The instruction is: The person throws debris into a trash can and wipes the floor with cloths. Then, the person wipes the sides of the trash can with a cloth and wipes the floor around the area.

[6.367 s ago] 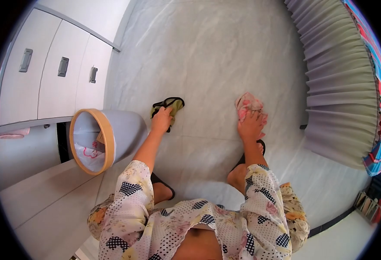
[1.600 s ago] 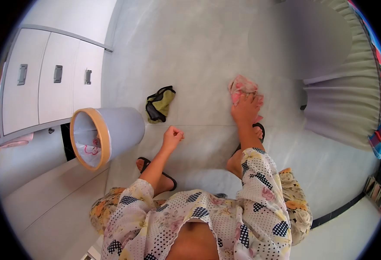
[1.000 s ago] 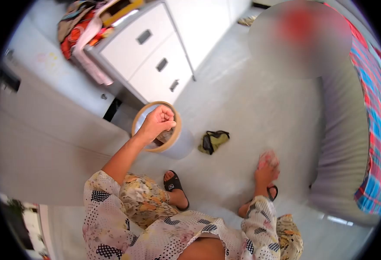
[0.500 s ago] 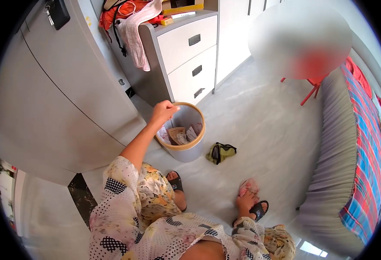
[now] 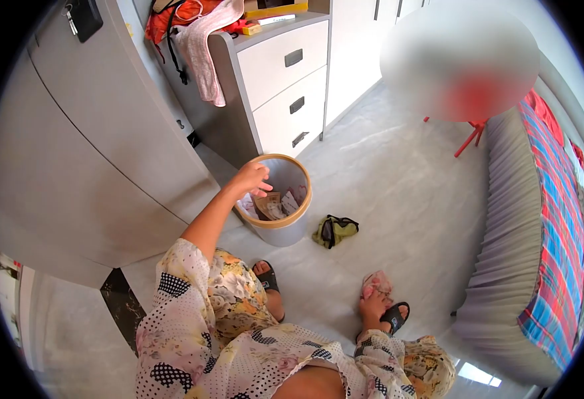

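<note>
My left hand (image 5: 252, 178) hangs over the left rim of a grey waste bin (image 5: 280, 233) with a tan rim. Its fingers are apart and point down into the bin, with nothing seen in them. Crumpled papers and wrappers (image 5: 278, 207) lie inside. Low by my right foot, my right hand (image 5: 373, 310) grips a crumpled pink item (image 5: 377, 284) with red patches; I cannot make out its kind. On the floor beside the bin lies a crumpled olive-green item with black edging (image 5: 335, 231).
A drawer cabinet (image 5: 285, 86) stands behind the bin, with a pink towel (image 5: 202, 56) hanging off it. A curved grey cabinet (image 5: 92, 146) is at left. At right are a bed (image 5: 504, 246) and red stool legs (image 5: 470, 141). My feet wear black slippers (image 5: 269, 279).
My left hand's fingers have gone from pinched together to spread apart over the bin. My right hand still holds the pink item, in nearly the same place. The view has shifted slightly.
</note>
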`<control>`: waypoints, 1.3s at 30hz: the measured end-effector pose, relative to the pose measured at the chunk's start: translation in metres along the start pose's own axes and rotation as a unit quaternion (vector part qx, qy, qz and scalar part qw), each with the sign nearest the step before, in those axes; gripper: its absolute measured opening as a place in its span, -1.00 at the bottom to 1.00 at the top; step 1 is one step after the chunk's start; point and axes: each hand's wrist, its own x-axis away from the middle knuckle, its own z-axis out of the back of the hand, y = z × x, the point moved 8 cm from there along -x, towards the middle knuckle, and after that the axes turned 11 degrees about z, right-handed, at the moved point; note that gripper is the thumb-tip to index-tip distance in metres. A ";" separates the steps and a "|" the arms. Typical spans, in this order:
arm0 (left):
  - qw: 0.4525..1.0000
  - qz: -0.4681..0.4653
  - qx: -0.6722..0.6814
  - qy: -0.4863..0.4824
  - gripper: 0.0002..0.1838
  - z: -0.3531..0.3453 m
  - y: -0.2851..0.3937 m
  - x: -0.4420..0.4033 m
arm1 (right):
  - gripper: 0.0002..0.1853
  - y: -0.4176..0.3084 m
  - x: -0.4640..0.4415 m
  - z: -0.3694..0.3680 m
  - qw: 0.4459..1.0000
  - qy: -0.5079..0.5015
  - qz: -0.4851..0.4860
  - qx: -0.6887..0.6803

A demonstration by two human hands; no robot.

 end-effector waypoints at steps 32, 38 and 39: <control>0.887 -0.309 -0.302 0.160 -0.60 0.004 0.039 0.016 | -0.22 -0.002 0.003 0.006 0.999 -0.024 -0.035 -0.012; 0.915 -0.291 -0.226 0.161 -0.64 0.008 0.035 0.021 | -0.22 -0.004 0.004 0.010 0.999 -0.017 -0.036 -0.018; 0.925 -0.261 -0.221 0.168 -0.64 0.009 0.035 0.022 | -0.22 -0.004 0.003 0.009 0.999 -0.013 -0.030 -0.015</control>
